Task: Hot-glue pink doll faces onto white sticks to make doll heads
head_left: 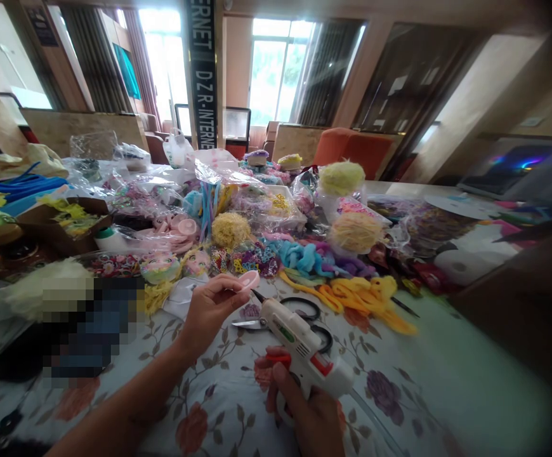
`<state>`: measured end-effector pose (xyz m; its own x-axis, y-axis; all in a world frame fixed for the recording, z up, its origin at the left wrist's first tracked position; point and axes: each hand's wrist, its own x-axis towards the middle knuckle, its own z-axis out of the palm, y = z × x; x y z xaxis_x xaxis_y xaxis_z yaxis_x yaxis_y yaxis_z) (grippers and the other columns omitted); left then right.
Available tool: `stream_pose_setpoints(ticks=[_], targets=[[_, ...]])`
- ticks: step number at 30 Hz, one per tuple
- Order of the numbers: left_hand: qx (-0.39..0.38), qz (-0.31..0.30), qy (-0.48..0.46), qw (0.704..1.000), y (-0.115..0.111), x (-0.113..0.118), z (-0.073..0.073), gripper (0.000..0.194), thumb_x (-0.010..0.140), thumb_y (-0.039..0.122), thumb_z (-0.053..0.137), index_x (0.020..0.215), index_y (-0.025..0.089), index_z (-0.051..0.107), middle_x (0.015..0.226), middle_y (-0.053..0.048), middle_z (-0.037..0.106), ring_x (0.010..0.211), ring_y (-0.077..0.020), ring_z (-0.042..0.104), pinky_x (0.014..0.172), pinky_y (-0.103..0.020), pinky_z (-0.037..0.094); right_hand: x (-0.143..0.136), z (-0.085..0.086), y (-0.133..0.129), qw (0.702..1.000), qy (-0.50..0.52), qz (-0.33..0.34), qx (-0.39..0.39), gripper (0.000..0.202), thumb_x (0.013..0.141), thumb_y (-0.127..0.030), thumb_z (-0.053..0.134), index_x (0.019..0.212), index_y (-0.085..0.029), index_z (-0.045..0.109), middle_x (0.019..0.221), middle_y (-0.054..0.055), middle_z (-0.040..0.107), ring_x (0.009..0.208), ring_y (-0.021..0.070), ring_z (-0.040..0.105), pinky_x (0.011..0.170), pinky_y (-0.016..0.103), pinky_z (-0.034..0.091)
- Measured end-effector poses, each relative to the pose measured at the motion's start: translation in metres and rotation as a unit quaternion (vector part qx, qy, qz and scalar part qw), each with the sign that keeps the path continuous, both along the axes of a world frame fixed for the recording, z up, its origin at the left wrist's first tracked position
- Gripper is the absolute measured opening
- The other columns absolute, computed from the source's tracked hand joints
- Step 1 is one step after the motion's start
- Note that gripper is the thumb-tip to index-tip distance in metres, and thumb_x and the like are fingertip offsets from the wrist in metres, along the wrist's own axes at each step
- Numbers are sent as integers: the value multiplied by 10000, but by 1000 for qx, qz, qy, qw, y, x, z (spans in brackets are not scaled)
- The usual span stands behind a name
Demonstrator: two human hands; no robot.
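Observation:
Between the fingertips of my left hand (216, 303) is a small pale pink round piece (249, 280), its exact kind unclear. My right hand (299, 400) grips a white glue gun (299, 336) with a red trigger. The gun's dark nozzle points up and left, close to the pink piece; whether they touch I cannot tell. Scissors (321, 311) with black handles lie on the flowered tablecloth (228, 393), partly hidden behind the gun. Just beyond my hands rest a yellow fluffy ball (231, 230) and bunches of blue and purple yarn (304, 255).
Yellow-orange fabric strips (366, 295) lie right of the scissors. Plastic bags of craft pieces crowd the table's far side, with a cardboard box (64, 222) at left. A cord trails from the gun. A blurred-out dark patch (98, 327) covers something at left.

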<state>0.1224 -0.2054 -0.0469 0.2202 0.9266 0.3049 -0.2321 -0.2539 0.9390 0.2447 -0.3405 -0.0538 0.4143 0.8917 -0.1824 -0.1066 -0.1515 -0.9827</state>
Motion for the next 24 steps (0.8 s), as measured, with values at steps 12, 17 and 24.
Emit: stream_pose_setpoints(ticks=[12,17,24], targets=[[19,2,11,1000,0,0,0,122,701,259,769,729,169,692,827,-31,627,788,-146,587,713,-252,506,-1,0,0,1000,-4,-7,10,441,695,-594,680,771,-161,723,439,5,552,449,154,499,450,248,436],[37,25,24,999,0,0,0,95,687,237,775,724,179,710,820,-31,631,767,-145,591,697,-248,508,1,-6,1,1000,-25,15,4,462,718,-597,655,504,-190,619,510,32,594,488,153,526,483,247,459],[94,105,55,988,-9,2,3,37,710,217,752,726,197,726,784,-28,635,774,-165,612,716,-268,506,0,-6,2,998,-60,14,10,537,742,-625,625,427,-194,571,532,46,621,474,144,535,507,249,477]])
